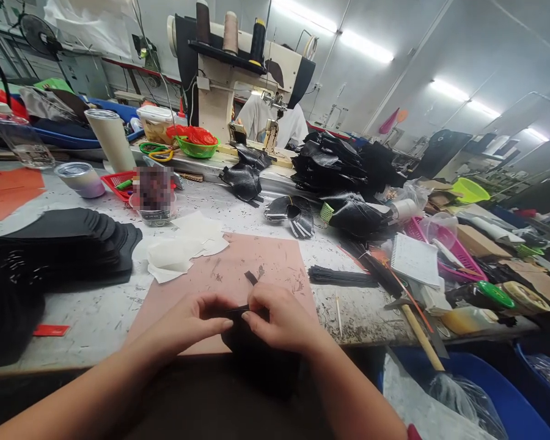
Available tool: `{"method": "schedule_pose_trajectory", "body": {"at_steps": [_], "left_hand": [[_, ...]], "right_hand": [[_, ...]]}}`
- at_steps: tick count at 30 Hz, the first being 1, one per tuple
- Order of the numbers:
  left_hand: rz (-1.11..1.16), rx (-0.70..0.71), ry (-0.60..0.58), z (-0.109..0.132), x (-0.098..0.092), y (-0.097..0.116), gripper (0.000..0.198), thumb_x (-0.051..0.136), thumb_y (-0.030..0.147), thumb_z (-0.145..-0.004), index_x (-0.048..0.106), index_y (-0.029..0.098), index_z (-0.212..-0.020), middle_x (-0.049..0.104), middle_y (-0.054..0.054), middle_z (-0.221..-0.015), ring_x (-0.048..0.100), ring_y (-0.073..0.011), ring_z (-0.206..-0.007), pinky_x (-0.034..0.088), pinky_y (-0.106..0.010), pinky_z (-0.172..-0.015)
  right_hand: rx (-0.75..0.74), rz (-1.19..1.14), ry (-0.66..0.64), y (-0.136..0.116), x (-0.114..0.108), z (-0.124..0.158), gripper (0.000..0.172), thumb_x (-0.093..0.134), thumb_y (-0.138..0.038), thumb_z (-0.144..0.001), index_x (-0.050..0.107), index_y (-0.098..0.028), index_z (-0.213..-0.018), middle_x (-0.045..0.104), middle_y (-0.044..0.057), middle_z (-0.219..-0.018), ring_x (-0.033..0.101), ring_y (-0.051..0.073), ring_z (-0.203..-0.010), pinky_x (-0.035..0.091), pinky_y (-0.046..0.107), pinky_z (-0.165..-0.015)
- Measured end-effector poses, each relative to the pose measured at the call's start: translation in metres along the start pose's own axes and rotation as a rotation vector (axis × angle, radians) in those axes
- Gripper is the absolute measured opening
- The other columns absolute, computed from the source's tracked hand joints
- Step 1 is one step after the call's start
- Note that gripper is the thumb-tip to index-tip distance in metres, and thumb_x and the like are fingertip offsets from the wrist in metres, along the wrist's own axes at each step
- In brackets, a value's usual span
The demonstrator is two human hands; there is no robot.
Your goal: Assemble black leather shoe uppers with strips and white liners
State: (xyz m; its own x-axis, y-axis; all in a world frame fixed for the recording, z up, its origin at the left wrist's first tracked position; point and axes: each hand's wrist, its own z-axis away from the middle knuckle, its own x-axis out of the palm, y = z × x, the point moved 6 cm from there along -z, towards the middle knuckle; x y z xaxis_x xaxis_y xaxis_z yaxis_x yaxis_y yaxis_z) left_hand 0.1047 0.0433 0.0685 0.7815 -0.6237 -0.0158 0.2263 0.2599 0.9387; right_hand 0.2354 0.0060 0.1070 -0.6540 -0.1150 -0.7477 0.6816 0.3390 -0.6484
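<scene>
My left hand (190, 321) and my right hand (282, 318) meet at the near edge of a pink cutting mat (238, 269). Both pinch a black leather piece (252, 357) that hangs down towards my lap. A thin black strap end (251, 278) sticks up from between my fingers. The fingers of both hands are closed on the piece.
A stack of black cut pieces (68, 244) lies left, white paper scraps (178, 247) beside it. Black leather piles (343, 165) and a sewing machine (238, 73) stand behind. A hammer (417, 330), notebook (415, 260), pink basket (458, 250) and glue jars (495, 296) crowd the right. Cups (112, 137) stand back left.
</scene>
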Motion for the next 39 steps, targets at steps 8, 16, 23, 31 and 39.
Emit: {"method": "schedule_pose_trajectory", "body": {"at_steps": [8, 16, 23, 31, 39], "left_hand": [[-0.121, -0.025, -0.003, -0.004, 0.002, 0.006, 0.020, 0.069, 0.035, -0.055, 0.062, 0.017, -0.055, 0.063, -0.001, -0.052, 0.059, -0.0186, -0.056, 0.046, -0.028, -0.057], [-0.114, -0.040, -0.100, -0.006, 0.004, 0.003, 0.018, 0.066, 0.033, -0.059, 0.066, 0.017, -0.068, 0.060, 0.001, -0.056, 0.056, -0.0164, -0.056, 0.044, -0.027, -0.058], [-0.450, 0.115, -0.207, -0.009, 0.008, 0.015, 0.013, 0.058, 0.022, -0.064, 0.066, 0.020, -0.074, 0.060, 0.002, -0.064, 0.053, -0.0152, -0.063, 0.040, -0.020, -0.056], [-0.735, 0.102, -0.277, -0.012, 0.017, 0.028, 0.015, 0.053, 0.025, -0.067, 0.066, 0.018, -0.067, 0.061, 0.001, -0.061, 0.053, -0.0143, -0.060, 0.036, -0.019, -0.051], [-0.770, 0.079, -0.488, -0.015, 0.024, 0.029, 0.025, 0.045, 0.022, -0.069, 0.064, 0.017, -0.084, 0.056, 0.002, -0.066, 0.050, -0.0114, -0.059, 0.036, -0.020, -0.052]], "right_hand": [[-0.039, -0.112, -0.066, -0.011, -0.005, 0.001, 0.013, 0.051, -0.014, -0.076, 0.045, -0.019, -0.065, 0.056, 0.001, -0.082, 0.051, 0.012, -0.076, 0.040, 0.024, -0.070], [0.038, -0.032, -0.057, 0.004, -0.001, 0.002, 0.010, 0.051, -0.017, -0.077, 0.051, -0.018, -0.067, 0.057, -0.001, -0.069, 0.050, 0.011, -0.065, 0.037, 0.021, -0.061], [0.021, 0.096, -0.035, -0.002, 0.000, 0.001, 0.012, 0.052, -0.019, -0.075, 0.052, -0.018, -0.064, 0.054, -0.001, -0.061, 0.046, 0.011, -0.060, 0.034, 0.023, -0.061], [0.021, 0.073, -0.090, 0.001, -0.004, 0.005, 0.001, 0.056, -0.018, -0.070, 0.056, -0.017, -0.070, 0.060, -0.001, -0.068, 0.050, 0.012, -0.065, 0.036, 0.023, -0.066], [0.066, 0.093, -0.143, 0.003, -0.004, 0.003, 0.006, 0.052, -0.018, -0.075, 0.056, -0.017, -0.071, 0.061, 0.000, -0.069, 0.050, 0.012, -0.064, 0.036, 0.025, -0.070]]}}
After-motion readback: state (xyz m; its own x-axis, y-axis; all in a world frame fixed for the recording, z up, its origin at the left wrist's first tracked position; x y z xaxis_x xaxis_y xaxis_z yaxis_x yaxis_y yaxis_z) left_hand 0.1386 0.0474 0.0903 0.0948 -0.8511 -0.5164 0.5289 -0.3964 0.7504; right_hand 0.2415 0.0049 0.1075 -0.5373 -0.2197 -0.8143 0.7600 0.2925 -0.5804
